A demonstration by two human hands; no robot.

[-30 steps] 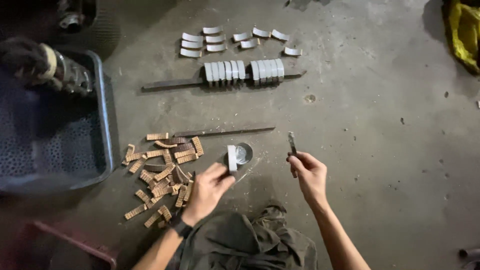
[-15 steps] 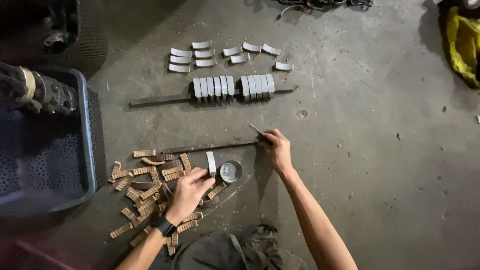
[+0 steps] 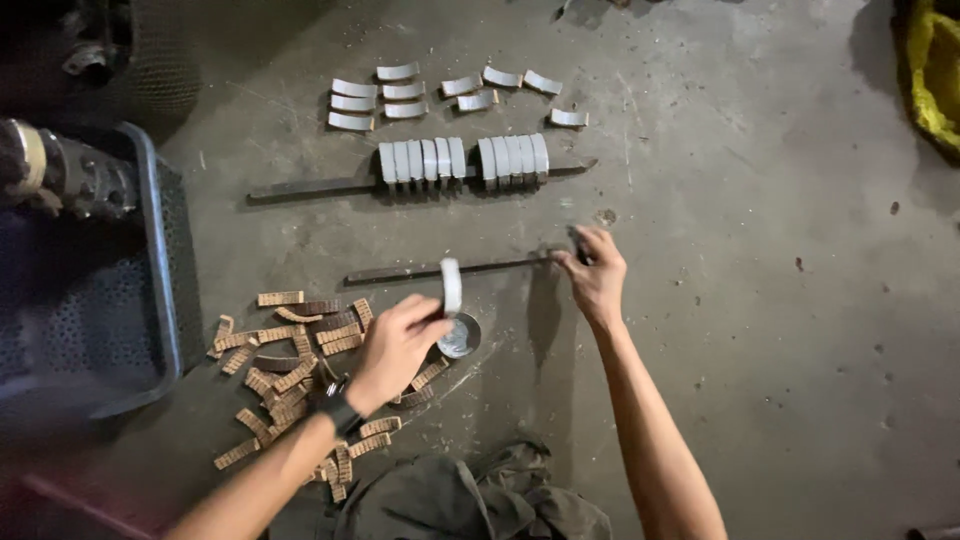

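Just left hand (image 3: 395,345) gripping a curved grey shell (image 3: 451,285) upright over the small round tin (image 3: 461,336) — right hand (image 3: 594,275) pinched on the dark bar's (image 3: 450,268) end.

curved white shell (image 3: 451,285) upright on bar (image 3: 400,272)

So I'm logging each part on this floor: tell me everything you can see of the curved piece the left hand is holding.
The curved piece is a pale grey-white arc-shaped shell, metal by its look, smooth and clean. It stands on edge, pinched at its lower end by the left hand. It sits directly over the thin dark bar lying on the concrete floor; whether it touches the bar cannot be told. Just below it stands a small round tin.
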